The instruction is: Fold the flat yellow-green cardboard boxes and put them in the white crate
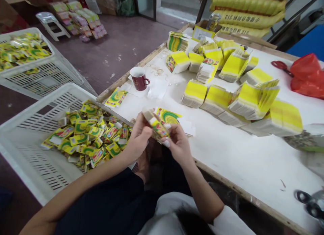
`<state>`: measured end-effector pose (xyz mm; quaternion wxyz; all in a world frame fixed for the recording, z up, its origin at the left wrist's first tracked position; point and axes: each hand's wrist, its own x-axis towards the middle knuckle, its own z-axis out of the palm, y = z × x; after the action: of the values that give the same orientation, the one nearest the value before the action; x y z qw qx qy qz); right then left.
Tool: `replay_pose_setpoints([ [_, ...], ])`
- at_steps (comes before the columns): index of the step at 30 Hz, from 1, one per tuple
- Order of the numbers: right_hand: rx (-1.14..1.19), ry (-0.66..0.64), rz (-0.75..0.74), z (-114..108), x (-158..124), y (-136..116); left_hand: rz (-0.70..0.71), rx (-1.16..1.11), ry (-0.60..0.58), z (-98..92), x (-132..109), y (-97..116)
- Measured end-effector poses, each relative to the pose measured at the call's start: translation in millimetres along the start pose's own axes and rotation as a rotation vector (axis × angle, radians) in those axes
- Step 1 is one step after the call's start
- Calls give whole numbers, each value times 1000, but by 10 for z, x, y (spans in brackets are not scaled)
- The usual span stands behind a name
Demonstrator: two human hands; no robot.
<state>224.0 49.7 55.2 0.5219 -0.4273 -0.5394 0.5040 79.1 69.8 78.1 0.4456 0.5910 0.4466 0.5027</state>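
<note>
Carton (157, 125), gripped by fingers (146, 132) of the left hand (139, 137) and right hand (180, 143), is nearer the body than the mug (138, 80); light pressure (thin card probably creases) should keep edges square.

Right of the right hand (179, 142), bare tabletop (235, 160) leaves passing room; beyond it, a row of carton stacks (243, 101) bars the way; the mug (138, 80) obstructs ahead of the left hand (138, 137).

Maroon mug (139, 82) (white inside)
</note>
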Motion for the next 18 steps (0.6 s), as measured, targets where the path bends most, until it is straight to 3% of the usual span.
replay_pose_setpoints([
  [2, -21, 30, 0, -125, 36, -54, -81, -134, 56, 5, 0, 46],
  [5, -110, 37, -60, -289, 51, -114, -146, -156, 45, -28, 11, 131],
  [9, -425, 75, -356, -526, 53, -166, -7, -149, -20, -180, 40, 173],
  [12, -707, -30, -532, -608, 27, -188, 29, 123, -203, -245, 45, 191],
  [15, -760, -113, -641, -533, -32, -157, -37, 514, -421, -180, 28, 234],
  [18, -605, 143, -607, -417, -81, -94, 0, 701, -401, -80, 20, 280],
])
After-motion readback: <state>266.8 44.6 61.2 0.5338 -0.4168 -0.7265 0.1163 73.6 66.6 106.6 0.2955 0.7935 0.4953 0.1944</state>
